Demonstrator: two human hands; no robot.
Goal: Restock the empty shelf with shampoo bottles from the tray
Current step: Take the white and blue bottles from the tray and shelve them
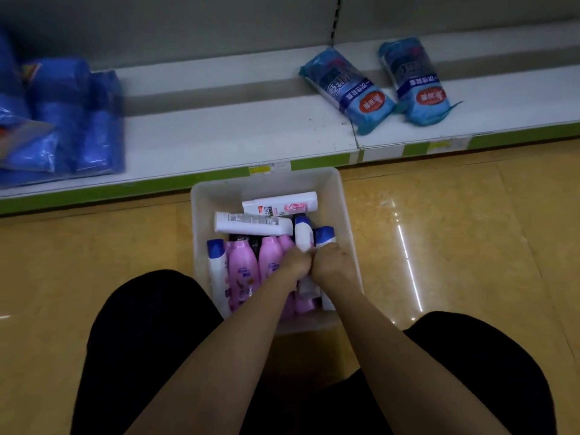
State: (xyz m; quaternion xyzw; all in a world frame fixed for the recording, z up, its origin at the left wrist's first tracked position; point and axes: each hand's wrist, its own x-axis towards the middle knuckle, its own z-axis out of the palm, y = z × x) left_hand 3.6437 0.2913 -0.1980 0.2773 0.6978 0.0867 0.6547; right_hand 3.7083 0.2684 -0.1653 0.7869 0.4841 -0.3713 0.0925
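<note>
Both hands are down in the tray, side by side and touching. Left hand [295, 262] has its fingers curled down among the pink bottles, and I cannot tell for sure if it is holding one. Right hand [332, 262] curls round a white bottle with a blue cap [303, 235], which pokes out past the fingers toward the shelf. That bottle lies long-ways, cap away from the person, pointing at the shelf. So the shelf is straight ahead of the hands, just past the far wall of the tray. I think the next move is lift up, then reach forward.

Now from big to small. One long white shelf [238, 136] runs across the top, with a bare stretch in the middle right in front of the tray. One pile of blue packs [62, 120] sits on its left end; it is too blurry to count. Two blue packs [346, 89] lie on its right end, close together. One white tray [343, 208] sits on the yellow floor, touching the shelf edge.

In the tray I count two white bottles lying sideways [254, 223] at the far end, about three pink bottles [243, 271], and three white ones with blue caps. Something dark hides under them.
</note>
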